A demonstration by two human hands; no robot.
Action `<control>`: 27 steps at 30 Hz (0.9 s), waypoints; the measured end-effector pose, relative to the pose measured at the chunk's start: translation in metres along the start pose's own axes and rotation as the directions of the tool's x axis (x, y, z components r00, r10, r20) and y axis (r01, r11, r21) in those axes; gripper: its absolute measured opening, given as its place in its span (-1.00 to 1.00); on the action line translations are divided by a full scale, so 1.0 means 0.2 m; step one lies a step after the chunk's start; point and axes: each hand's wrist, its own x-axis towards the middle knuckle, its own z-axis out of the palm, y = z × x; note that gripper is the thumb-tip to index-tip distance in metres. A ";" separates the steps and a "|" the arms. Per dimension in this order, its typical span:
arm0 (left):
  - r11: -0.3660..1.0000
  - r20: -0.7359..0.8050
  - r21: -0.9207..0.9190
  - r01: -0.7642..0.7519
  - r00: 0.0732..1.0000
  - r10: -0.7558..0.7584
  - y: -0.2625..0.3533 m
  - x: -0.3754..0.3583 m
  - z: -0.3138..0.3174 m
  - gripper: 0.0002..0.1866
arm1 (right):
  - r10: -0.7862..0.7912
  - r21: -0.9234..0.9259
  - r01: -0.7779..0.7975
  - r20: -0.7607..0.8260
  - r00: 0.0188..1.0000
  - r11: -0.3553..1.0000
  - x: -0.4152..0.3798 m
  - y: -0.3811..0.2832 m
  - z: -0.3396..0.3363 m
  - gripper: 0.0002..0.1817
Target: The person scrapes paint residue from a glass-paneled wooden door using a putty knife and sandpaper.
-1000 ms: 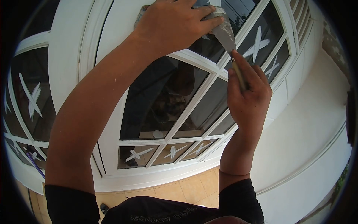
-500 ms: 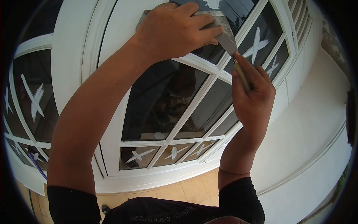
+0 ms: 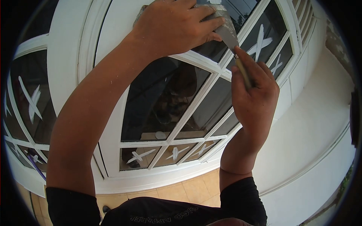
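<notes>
My right hand (image 3: 256,88) is closed around the wooden handle of a scraper (image 3: 229,36), forefinger stretched along toward the neck. The blade slants up and leftward from it, widening toward the top of my view, and it is stained with pale specks. My left hand (image 3: 177,28) reaches in from the other side, palm down, its fingers lying across the blade; whether they grip anything, I can't tell. So the scraper sits between my two hands, in front of the white door frame (image 3: 220,67) and an upper pane. A grey, mottled thing (image 3: 139,16) pokes out behind my left wrist (too covered for me to say what it is).

The frame's bars box in dark glass panes: the big pane (image 3: 166,101) below my hands bears reflections, and the small ones along the bottom carry white crosses (image 3: 141,155). Another white cross (image 3: 260,43) marks the pane just right of the blade.

To the left, the door's edge runs down behind my left forearm. Between my forearms there is open room in front of the glass, down to the tiled floor (image 3: 192,190). On the right, a pale wall (image 3: 305,113) stands well apart from my right hand.
</notes>
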 end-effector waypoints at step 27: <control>0.994 0.042 0.104 -0.013 0.999 0.009 0.00 0.01 -0.01 -0.68 | -0.034 -0.019 0.034 -0.041 0.999 0.999 0.03 -0.04 0.01 -0.68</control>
